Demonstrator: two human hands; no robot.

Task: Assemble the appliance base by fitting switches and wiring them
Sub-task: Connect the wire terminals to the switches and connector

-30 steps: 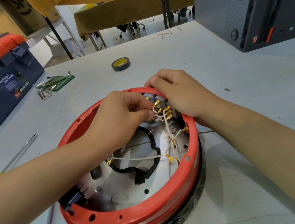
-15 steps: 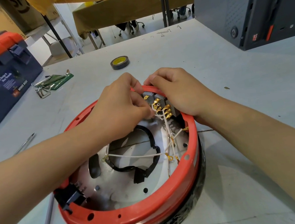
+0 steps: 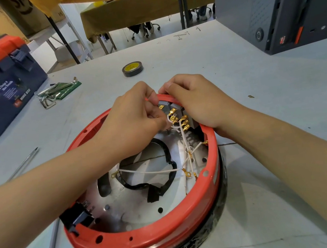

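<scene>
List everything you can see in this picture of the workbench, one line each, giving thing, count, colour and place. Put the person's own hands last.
Appliance base: 1, red rim, black underside, front centre of table.
Switches: number unclear, grey with gold terminals, at base's far rim.
Wires: several, white, gold ends, across the inside.
Taped cable: 1, black, curved inside base.
Tape roll: 1, black with yellow core, beyond base.
Toolbox: 1, navy, red lid, far left.
Hex keys: a set, metal, on green card, beside toolbox.
Grey case: 1, far right.
Table: 1, grey.
Left hand: pinching at the switches.
Right hand: curled over the rim and switches.
</scene>
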